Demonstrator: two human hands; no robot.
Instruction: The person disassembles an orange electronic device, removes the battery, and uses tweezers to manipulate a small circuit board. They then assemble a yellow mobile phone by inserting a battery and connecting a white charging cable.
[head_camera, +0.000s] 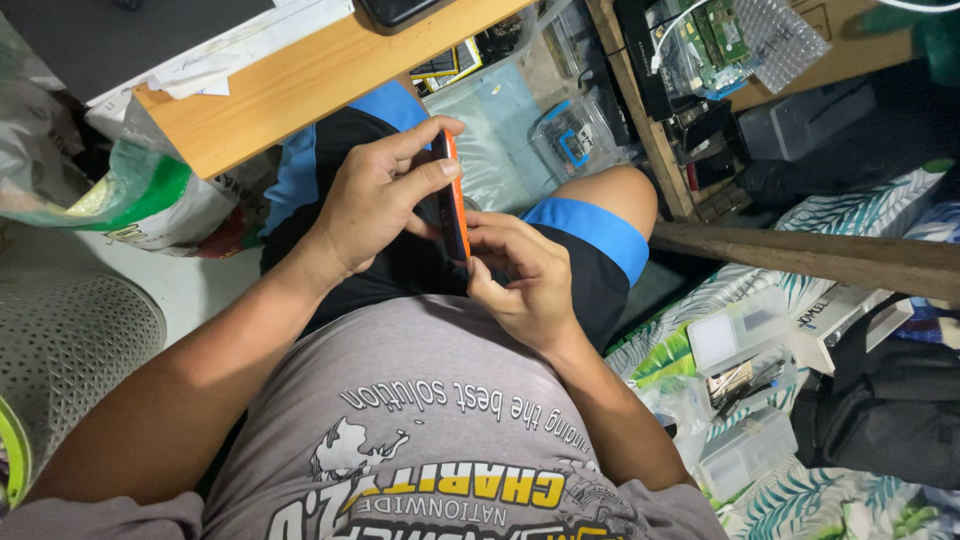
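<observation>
Phone, orange-edged, held upright on its edge over your lap, at 12 o'clock from your belly | your left hand clamped round it from 9 o'clock | your right hand gripping its lower end from 4 o'clock, hands close together | wooden desk at 11 o'clock | clear plastic boxes at 4 o'clock.

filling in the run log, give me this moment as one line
left hand: grips slim orange-edged phone | right hand: fingers on its lower end | over lap
</observation>
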